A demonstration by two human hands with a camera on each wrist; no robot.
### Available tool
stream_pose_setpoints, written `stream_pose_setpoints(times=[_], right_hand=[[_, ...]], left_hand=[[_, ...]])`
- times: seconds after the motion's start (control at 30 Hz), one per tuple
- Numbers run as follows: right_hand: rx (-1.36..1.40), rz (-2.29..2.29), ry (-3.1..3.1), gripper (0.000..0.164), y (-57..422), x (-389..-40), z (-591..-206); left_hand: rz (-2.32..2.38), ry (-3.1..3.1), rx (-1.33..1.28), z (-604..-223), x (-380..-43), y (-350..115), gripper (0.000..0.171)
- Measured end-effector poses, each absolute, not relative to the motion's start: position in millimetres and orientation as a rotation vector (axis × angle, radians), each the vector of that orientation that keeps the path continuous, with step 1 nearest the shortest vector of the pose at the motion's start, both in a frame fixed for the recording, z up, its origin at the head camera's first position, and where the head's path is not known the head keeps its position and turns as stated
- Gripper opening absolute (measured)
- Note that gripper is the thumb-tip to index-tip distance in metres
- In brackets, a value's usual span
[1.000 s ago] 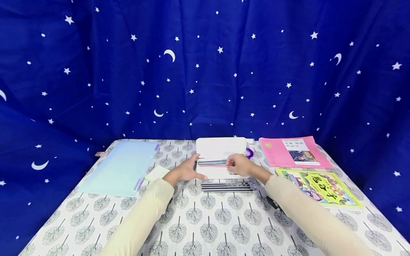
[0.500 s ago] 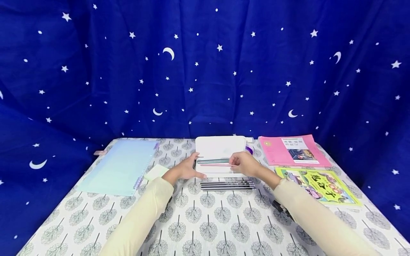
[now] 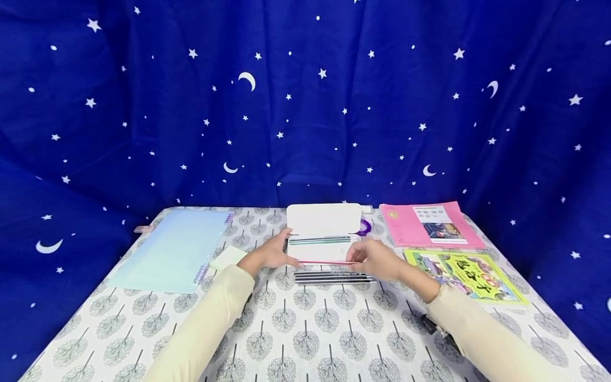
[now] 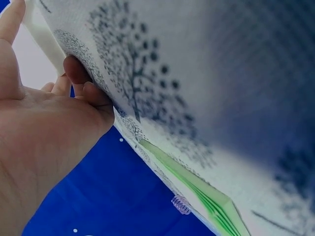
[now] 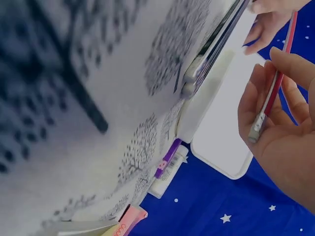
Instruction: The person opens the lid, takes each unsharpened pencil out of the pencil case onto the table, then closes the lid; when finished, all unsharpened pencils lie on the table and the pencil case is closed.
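An open white pencil case stands on the table with its lid raised. Several dark and green pencils lie along the back of its tray. My left hand holds the case's left end, thumb at the front edge and fingers toward the back. In my right hand is a red pencil, pinched near its eraser end, level along the case's front edge. The right wrist view shows its silver stripe and eraser end. In front of the case lies a row of dark pencils.
A light blue spiral notebook and a pale green sticky-note pad lie to the left. Behind the case's right side is a purple ring-shaped thing. A pink book and a yellow-edged picture book lie at right.
My right hand has lifted the red pencil from among the others in the case and brought it toward me, over the front edge. My left hand keeps its place on the case.
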State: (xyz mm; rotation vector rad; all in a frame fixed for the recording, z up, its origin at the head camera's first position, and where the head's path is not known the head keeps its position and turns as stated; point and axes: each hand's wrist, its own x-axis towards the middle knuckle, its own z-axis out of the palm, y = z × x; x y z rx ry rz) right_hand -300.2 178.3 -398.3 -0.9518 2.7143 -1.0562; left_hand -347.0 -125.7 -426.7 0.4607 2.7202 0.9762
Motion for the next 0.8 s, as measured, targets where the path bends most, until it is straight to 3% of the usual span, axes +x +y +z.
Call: stream_pose_setpoints(times=[0.33, 0.8], right_hand=[[-0.995, -1.008, 2.643, 0.009, 175.1, -278.3, -399.5], [-1.124, -0.877, 2.713, 0.013, 169.9, -280.3, -410.1]], left_hand=[[0.959, 2.73, 0.471, -427.8, -347.3, -127.1, 0.113], [0.956, 2.728, 0.464, -427.2, -345.9, -127.0, 0.114]])
